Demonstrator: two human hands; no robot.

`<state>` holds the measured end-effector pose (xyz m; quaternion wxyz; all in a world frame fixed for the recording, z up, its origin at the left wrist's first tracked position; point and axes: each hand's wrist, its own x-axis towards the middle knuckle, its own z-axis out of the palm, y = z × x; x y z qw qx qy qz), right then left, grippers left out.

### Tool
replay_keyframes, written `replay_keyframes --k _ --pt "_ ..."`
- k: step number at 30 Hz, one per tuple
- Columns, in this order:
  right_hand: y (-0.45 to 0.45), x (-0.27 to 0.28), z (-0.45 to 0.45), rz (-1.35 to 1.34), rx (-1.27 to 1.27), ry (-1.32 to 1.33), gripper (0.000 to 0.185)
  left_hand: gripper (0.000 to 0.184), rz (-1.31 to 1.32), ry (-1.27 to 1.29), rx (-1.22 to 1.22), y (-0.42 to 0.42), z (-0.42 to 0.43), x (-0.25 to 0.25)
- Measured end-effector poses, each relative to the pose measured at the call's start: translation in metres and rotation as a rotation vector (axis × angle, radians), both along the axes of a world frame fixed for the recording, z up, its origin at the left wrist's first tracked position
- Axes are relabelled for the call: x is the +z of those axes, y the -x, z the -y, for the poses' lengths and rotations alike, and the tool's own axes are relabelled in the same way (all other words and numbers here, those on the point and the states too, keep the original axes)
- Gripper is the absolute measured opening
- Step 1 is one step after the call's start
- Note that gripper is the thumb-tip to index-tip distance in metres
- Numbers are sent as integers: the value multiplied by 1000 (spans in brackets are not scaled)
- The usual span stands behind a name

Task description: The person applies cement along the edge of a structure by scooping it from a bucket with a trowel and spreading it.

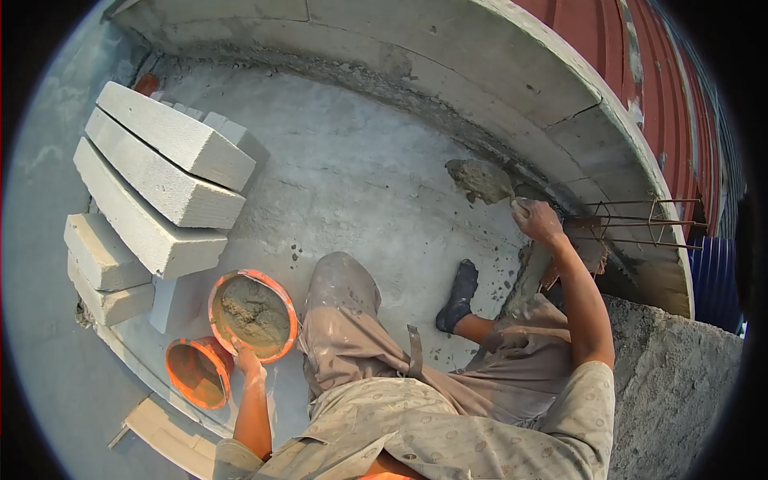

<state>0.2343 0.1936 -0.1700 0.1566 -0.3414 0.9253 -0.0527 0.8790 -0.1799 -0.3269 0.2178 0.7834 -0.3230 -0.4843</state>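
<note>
My right hand [539,221] is closed round the handle of a trowel [514,197], held low beside the block wall. Wet grey mortar [478,179] covers its blade, so little of the metal shows. On my other side, my left hand [249,362] grips the near rim of an orange bucket [293,326]. Grey mortar [254,312] lies inside that bucket, which leans slightly. Against it rests a second orange bucket [227,384], tilted, with some grey residue inside.
Pale blocks [172,192] are stacked on the left. A curved block wall [512,88] runs along the far side and right. Thin steel bars [640,223] jut out near my right hand. Mortar splashes dot the concrete floor [352,168], and a rough ledge [680,376] lies at right.
</note>
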Motion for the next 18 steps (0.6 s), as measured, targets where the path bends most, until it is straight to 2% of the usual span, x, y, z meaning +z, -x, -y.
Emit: replay_keyframes --k 2,5,6,10,12,14,17,18 --pt "17 -12 -22 -203 -55 -214 28 77 56 7 -17 -1 1 -4" --pt "33 -27 -52 -277 -225 -196 27 76 14 -23 -82 -15 6 -13" --pt "35 -24 -60 -275 -220 -96 30 76 26 -69 -66 -18 8 -13" --pt "35 -42 -79 16 -368 43 34 76 63 -42 -66 -22 10 -18" --pt "20 -76 -72 39 -417 132 35 77 24 -64 -56 -16 8 -10" --pt "1 -100 -47 103 -443 147 34 80 -9 -83 -61 -9 7 -1" --pt "-8 -163 -42 62 -539 125 38 79 9 -83 -61 -8 8 0" --pt "-7 -166 -47 78 -575 128 38 78 18 -83 -60 -14 11 -4"
